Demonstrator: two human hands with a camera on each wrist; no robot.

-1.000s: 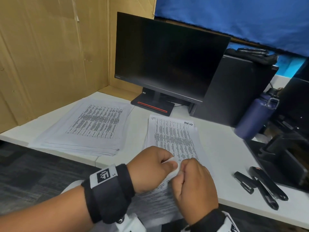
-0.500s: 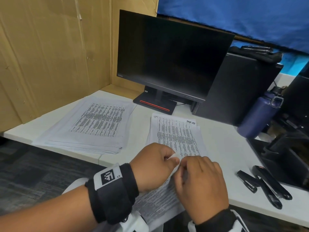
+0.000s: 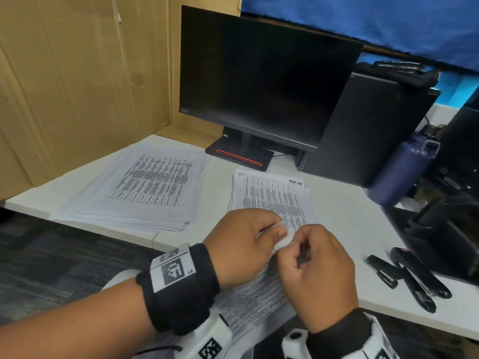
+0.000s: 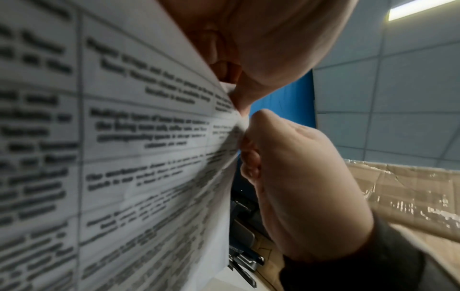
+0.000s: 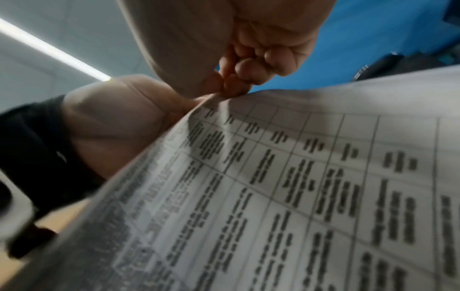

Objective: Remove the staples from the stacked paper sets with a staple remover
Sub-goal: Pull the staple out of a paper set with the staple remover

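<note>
A stapled paper set point(image 3: 272, 200), printed with a table, lies on the white desk point(image 3: 344, 221), its near end hanging over the desk's front edge. My left hand point(image 3: 282, 230) pinches its raised corner between thumb and fingers. My right hand point(image 3: 298, 244) pinches the same corner from the right, fingers curled. The left wrist view shows the left fingers point(image 4: 239, 98) and the right hand point(image 4: 298, 177) meeting at the paper's point(image 4: 149, 137) edge. In the right wrist view my right fingertips point(image 5: 234, 86) nip the sheet point(image 5: 311, 177). Two black tools point(image 3: 404, 278) lie untouched on the desk to the right. No staple is visible.
A second, thicker paper stack point(image 3: 145, 182) lies at the left of the desk. Behind stand a dark monitor point(image 3: 259, 79), a black computer case point(image 3: 368, 130) and a blue bottle point(image 3: 399, 174). A cardboard wall point(image 3: 77, 86) closes the left side. A black tray point(image 3: 440, 234) sits far right.
Both hands stay at the paper's corner. The right hand, flatter over the sheet half a second ago, has curled its fingers onto the corner again.
</note>
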